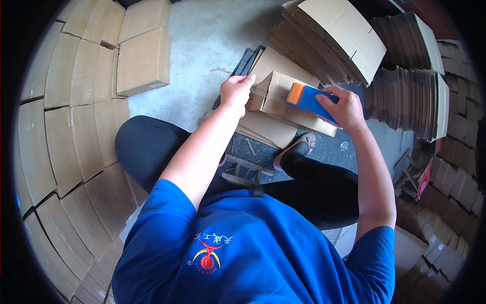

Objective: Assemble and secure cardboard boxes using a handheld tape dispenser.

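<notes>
The small cardboard box (283,101) sits in front of your knees, resting on a few flattened cartons (268,129) over a dark mat (248,61) on the grey concrete floor (202,40). Its flaps look folded shut, and a strip of clear tape (260,91) runs across its near-left end. Your left hand (235,91) pins that left end, fingers curled over the edge and thumb on the tape, so it's clamped on the box. Your right hand (349,109) is wrapped around a blue tape dispenser (311,101) with an orange front, pressed flat on the box top; grip is firm and closed on the handle. Both forearms come in from the lower edge, elbows spread. You're seated low, legs in dark trousers, one foot in a light shoe (296,147) just under the box, a small wooden stool frame (245,172) between the legs. Just beyond the box, upper right, is a fanned stack of flat die-cut cardboard blanks (334,35), and further right more bundled blanks (410,86) standing on edge. On your left, finished closed boxes (76,126) are stacked in tight rows, two more (144,50) sitting loose on top near the floor gap. More stacked boxes (455,182) line the right edge, lower down.
</notes>
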Demonstrator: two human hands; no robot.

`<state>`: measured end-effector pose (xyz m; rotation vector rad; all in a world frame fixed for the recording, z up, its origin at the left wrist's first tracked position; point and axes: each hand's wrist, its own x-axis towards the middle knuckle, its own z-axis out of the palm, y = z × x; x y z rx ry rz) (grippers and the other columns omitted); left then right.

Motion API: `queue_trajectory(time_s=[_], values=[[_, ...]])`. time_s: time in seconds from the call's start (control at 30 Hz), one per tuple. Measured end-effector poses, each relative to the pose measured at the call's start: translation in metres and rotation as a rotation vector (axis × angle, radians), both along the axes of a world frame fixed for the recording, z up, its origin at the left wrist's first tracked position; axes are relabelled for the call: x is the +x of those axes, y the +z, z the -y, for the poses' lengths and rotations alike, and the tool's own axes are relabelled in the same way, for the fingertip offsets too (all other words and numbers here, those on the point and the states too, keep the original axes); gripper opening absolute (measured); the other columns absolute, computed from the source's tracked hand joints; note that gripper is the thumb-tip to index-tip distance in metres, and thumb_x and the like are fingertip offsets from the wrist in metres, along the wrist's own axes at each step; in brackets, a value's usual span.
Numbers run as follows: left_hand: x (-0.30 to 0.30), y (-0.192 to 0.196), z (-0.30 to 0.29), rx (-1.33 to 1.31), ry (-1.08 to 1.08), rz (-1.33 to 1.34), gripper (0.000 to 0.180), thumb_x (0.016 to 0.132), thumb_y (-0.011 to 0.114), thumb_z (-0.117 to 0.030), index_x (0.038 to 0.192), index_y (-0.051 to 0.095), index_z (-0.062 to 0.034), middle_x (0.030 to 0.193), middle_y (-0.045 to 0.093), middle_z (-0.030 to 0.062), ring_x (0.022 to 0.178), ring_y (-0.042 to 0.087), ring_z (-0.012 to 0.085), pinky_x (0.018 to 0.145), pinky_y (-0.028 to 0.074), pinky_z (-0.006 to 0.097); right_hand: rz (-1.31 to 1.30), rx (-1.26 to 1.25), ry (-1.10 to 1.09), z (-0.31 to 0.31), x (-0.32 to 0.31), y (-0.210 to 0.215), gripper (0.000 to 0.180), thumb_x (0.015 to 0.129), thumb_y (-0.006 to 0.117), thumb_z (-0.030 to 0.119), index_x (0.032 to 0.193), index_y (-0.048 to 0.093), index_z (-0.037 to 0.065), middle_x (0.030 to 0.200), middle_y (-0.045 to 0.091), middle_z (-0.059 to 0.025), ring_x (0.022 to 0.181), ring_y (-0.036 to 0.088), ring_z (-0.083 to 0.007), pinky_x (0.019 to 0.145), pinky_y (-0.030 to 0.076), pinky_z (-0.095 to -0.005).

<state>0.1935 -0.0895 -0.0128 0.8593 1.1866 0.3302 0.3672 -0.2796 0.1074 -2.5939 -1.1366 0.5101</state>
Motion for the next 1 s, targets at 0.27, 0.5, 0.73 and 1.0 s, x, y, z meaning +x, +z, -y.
queue_trajectory(time_s=[0.27,0.5,0.73,1.0], values=[[0.001,-0.027,-0.003,0.022,0.003,0.013,0.024,0.087,0.076,-0.021,0.097,0.065,-0.0024,0.070,0.057,-0.0030,0.056,0.046,0.0051,0.050,0.039,0.021,0.012,-0.086,0.030,-0.013,-0.003,-0.003,0.034,0.083,0.072,0.037,0.105,0.073,0.011,0.086,0.072,-0.0140,0.081,0.071,-0.0264,0.078,0.055,-0.0355],[0.004,-0.048,0.005,-0.007,-0.025,-0.019,0.023,0.089,0.074,-0.023,0.100,0.066,-0.0040,0.073,0.058,-0.0033,0.060,0.047,0.0047,0.052,0.040,0.021,-0.048,0.002,0.052,-0.005,0.011,-0.020,0.032,0.082,0.073,0.037,0.103,0.074,0.012,0.085,0.072,-0.0133,0.080,0.071,-0.0273,0.079,0.056,-0.0354],[0.005,-0.055,0.004,-0.018,-0.009,-0.002,0.022,0.087,0.075,-0.019,0.095,0.067,-0.0007,0.077,0.062,0.0002,0.066,0.053,0.0080,0.061,0.045,0.025,-0.143,-0.010,0.138,-0.009,0.019,-0.017,0.035,0.082,0.075,0.035,0.104,0.074,0.008,0.089,0.072,-0.0138,0.082,0.071,-0.0257,0.081,0.056,-0.0351],[0.004,-0.051,0.002,-0.014,0.008,0.020,0.022,0.088,0.075,-0.023,0.098,0.067,-0.0043,0.073,0.059,-0.0033,0.059,0.048,0.0042,0.050,0.039,0.020,-0.092,-0.076,0.089,-0.012,0.016,-0.014,0.035,0.083,0.074,0.036,0.105,0.073,0.009,0.091,0.072,-0.0143,0.084,0.071,-0.0250,0.081,0.056,-0.0348]])
